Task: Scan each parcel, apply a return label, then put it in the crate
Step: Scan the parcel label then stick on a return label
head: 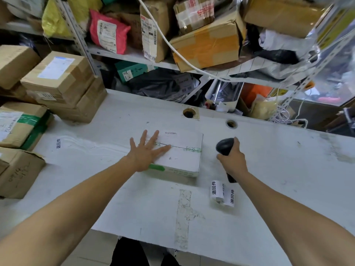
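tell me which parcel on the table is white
The flat white box under the left hand, with green tape. The other boxes, stacked at the table's left, are brown cardboard.

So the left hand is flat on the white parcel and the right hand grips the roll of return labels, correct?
Not quite. In the head view the right hand grips the black scanner; the label roll lies untouched on the table. The left hand is flat on the white parcel.
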### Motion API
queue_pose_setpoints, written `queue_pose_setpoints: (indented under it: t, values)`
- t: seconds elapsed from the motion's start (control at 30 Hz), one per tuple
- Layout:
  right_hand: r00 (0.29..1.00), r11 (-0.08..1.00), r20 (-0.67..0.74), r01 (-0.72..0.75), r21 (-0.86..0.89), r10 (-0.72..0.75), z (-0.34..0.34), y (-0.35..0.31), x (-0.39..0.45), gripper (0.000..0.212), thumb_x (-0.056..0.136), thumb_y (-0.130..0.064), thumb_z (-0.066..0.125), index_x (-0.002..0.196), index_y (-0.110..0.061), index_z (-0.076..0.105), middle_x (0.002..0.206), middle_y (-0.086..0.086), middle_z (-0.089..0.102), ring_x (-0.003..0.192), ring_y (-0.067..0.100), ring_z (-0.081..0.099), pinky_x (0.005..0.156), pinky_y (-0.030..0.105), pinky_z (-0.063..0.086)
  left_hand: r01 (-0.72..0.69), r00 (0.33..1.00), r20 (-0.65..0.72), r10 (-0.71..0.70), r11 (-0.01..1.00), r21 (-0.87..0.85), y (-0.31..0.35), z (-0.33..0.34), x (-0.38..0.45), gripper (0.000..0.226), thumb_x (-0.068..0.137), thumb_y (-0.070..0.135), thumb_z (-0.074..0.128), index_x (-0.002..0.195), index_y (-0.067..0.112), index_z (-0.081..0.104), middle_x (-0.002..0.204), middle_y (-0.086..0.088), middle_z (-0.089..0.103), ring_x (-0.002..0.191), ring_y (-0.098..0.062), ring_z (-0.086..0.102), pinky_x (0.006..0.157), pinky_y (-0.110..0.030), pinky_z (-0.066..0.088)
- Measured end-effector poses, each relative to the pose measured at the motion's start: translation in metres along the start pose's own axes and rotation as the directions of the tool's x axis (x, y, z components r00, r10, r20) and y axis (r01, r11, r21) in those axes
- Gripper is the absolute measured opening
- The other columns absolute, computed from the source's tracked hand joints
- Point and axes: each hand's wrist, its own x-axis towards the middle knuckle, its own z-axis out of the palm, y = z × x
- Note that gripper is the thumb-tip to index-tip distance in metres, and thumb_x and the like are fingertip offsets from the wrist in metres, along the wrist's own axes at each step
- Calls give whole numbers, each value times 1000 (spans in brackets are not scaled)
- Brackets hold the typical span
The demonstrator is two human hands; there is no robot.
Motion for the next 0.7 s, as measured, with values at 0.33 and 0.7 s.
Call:
queue_pose_setpoints:
  t: [0.33, 0.7]
  values:
    - [934, 852, 341, -90, 515, -108, 23, -118, -21, 17, 87, -7, 53, 104, -4, 52, 77, 19, 60, 52, 22, 51, 51, 31, 45, 192, 957, -155, -244, 937, -291, 60, 19, -6, 94, 96, 0, 48, 153, 55, -3, 164, -15, -20, 139, -49, 18, 80, -37, 51]
    - [935, 874, 340, -76, 480, -105, 20, -132, -24, 15, 89, -8, 50, 103, -3, 53, 77, 22, 59, 51, 24, 51, 49, 30, 45, 189, 954, -163, -251, 928, -322, 59, 21, -7, 99, 93, -5, 48, 152, 56, -2, 164, -15, -16, 137, -45, 22, 85, -40, 55]
